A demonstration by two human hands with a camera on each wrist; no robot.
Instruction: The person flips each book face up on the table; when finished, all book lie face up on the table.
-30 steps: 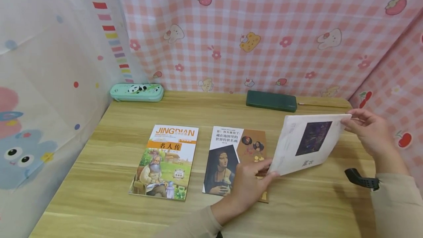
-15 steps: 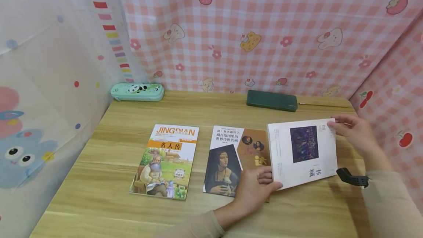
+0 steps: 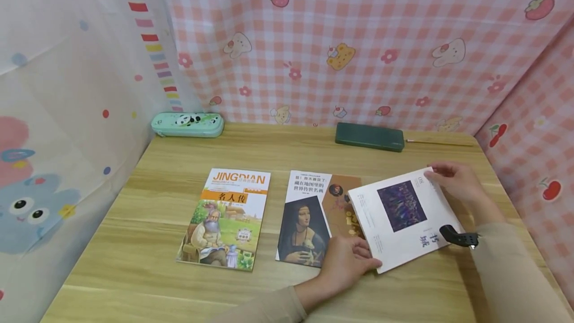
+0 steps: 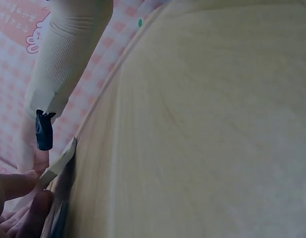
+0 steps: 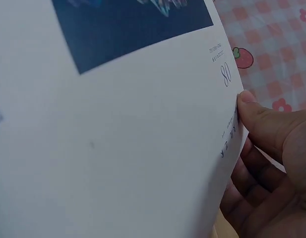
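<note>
A white book (image 3: 365, 213) with a dark square picture on its cover is held turned over the right part of the brown-and-white painting book (image 3: 299, 218). My left hand (image 3: 344, 262) grips its near left corner, thumb on the cover and fingers beneath. At the far right edge my right hand (image 3: 459, 187) pinches it; the right wrist view shows the thumb (image 5: 264, 119) on the cover and the fingers curled behind. In the left wrist view the left hand (image 4: 16, 203) holds the book's edge, seen side-on. An orange-and-white storybook (image 3: 224, 221) lies flat further left.
A mint panda pencil case (image 3: 187, 125) sits at the back left of the wooden table (image 3: 148, 233). Toward the back right are a dark green case (image 3: 369, 137) and a thin pencil-like stick (image 3: 439, 142). Patterned cloth (image 3: 314, 83) hangs behind.
Both hands have brought the white book down and to the left, turning it, so that its cover faces up more and it overlaps the painting book. The other two books stay put.
</note>
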